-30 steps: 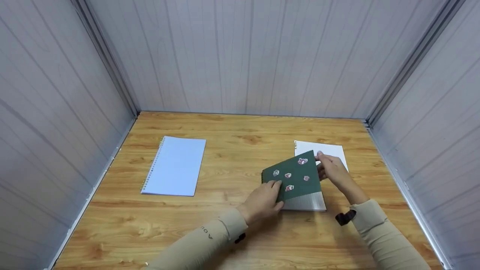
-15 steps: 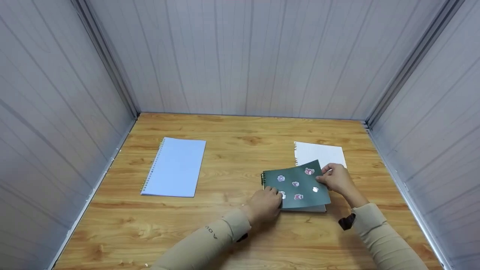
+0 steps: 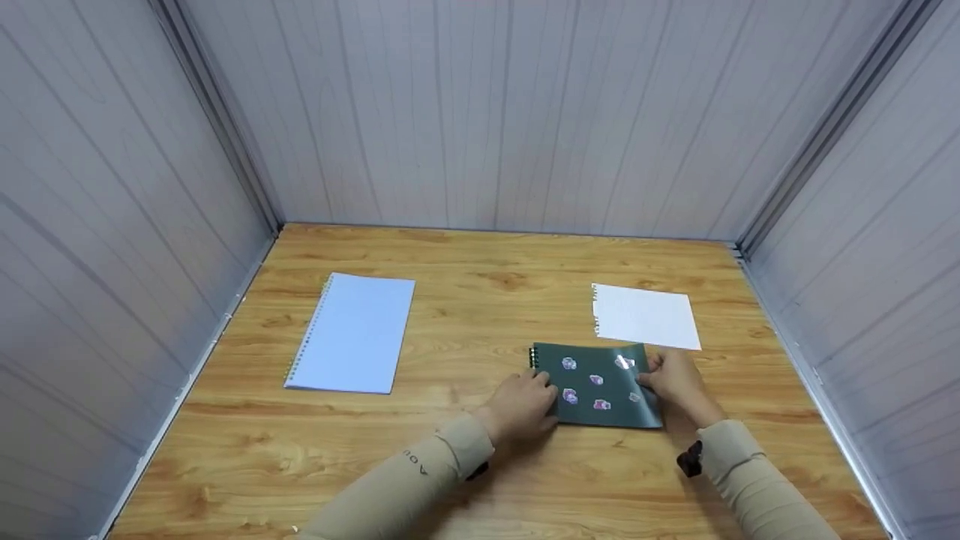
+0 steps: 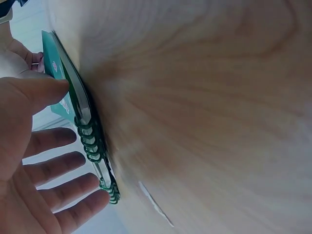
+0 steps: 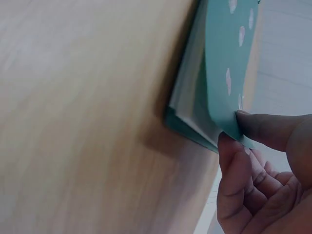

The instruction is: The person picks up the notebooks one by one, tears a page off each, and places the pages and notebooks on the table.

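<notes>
Two hands work one green notebook (image 3: 598, 385): the right hand (image 3: 679, 380) pinches its cover, the left hand (image 3: 523, 401) rests open-fingered at the spiral. One blue notebook (image 3: 352, 332) and one loose sheet (image 3: 645, 316) lie beyond.

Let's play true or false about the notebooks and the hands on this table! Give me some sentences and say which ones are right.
1. The green notebook has little flower pictures on its cover. True.
2. The right hand pinches the green cover's edge. True.
3. The blue notebook lies under the left hand. False: it lies apart, far to the left, untouched.
4. The loose white sheet lies on top of the green notebook. False: it lies on the table behind it.
</notes>
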A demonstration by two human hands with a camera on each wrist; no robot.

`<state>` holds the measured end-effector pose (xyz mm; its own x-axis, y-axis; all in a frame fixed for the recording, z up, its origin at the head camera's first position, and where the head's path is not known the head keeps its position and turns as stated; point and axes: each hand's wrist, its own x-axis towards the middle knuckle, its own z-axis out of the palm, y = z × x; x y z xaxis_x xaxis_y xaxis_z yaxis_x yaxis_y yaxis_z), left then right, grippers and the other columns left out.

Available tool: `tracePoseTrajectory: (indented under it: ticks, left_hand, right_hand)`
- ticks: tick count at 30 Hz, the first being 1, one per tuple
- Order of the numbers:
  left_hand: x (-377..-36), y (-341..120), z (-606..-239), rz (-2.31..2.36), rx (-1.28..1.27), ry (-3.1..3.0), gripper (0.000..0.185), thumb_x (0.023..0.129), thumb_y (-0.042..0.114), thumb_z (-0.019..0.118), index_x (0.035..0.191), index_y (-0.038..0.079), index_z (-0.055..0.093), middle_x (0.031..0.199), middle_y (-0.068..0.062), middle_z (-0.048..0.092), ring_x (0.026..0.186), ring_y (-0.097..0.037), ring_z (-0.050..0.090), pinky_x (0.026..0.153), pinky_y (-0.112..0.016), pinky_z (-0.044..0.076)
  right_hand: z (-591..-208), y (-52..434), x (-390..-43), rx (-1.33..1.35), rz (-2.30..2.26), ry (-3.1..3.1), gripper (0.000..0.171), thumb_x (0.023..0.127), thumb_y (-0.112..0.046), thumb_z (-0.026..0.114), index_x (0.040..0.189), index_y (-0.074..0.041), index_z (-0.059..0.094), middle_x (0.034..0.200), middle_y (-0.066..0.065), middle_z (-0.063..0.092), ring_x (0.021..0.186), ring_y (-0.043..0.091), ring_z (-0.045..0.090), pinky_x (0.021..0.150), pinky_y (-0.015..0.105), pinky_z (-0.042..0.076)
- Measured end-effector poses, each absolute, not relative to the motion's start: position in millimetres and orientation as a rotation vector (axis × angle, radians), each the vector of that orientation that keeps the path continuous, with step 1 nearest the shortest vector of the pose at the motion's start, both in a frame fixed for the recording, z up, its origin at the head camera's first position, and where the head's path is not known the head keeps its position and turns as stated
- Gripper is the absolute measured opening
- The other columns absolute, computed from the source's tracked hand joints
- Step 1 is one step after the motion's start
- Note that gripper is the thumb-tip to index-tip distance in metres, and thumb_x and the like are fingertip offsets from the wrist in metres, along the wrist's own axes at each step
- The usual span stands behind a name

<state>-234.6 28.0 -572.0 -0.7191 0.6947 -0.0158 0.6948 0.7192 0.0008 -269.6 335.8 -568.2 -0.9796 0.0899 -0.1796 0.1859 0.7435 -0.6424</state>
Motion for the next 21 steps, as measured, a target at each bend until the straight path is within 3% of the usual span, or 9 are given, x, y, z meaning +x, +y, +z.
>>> tracePoseTrajectory:
  ticks: [10, 15, 18, 21]
  left_hand:
    - [-235.6, 26.2, -576.0, 0.041, 1.213, 2.906, 0.034, 0.103, 0.044, 0.072, 0.111, 0.012, 0.080, 0.107, -0.005, 0.072, 0.097, -0.021, 0.068, 0.079, -0.036, 0.061]
    - [-237.9, 25.4, -578.1, 0.074, 1.229, 2.882, 0.033, 0.103, 0.042, 0.073, 0.112, 0.011, 0.080, 0.107, -0.005, 0.072, 0.097, -0.020, 0.067, 0.081, -0.035, 0.061]
    - [-239.1, 25.4, -579.0, 0.077, 1.237, 2.877, 0.032, 0.102, 0.041, 0.074, 0.110, 0.011, 0.080, 0.107, -0.005, 0.072, 0.096, -0.020, 0.067, 0.081, -0.035, 0.061]
    - [-239.8, 26.2, -578.8, 0.069, 1.231, 2.875, 0.033, 0.103, 0.042, 0.074, 0.110, 0.011, 0.080, 0.107, -0.006, 0.072, 0.096, -0.021, 0.067, 0.080, -0.035, 0.061]
  right_hand:
    - [-567.5, 338.4, -269.5, 0.209, -0.985, 2.754, 0.035, 0.096, -0.009, 0.077, 0.075, -0.010, 0.049, 0.064, -0.003, 0.043, 0.059, 0.013, 0.046, 0.054, 0.028, 0.037]
    - [-564.8, 333.4, -267.2, 0.225, -0.869, 2.770, 0.028, 0.097, -0.013, 0.077, 0.077, -0.006, 0.059, 0.065, 0.000, 0.052, 0.061, 0.015, 0.051, 0.055, 0.029, 0.040]
    - [-561.6, 325.4, -266.0, 0.194, -0.730, 2.816, 0.019, 0.098, -0.014, 0.075, 0.096, 0.005, 0.069, 0.083, 0.013, 0.067, 0.073, 0.022, 0.061, 0.062, 0.035, 0.050]
    - [-561.2, 310.1, -264.2, 0.063, -0.556, 2.883, 0.038, 0.099, -0.014, 0.076, 0.126, 0.012, 0.067, 0.116, 0.027, 0.070, 0.096, 0.034, 0.069, 0.081, 0.048, 0.060]
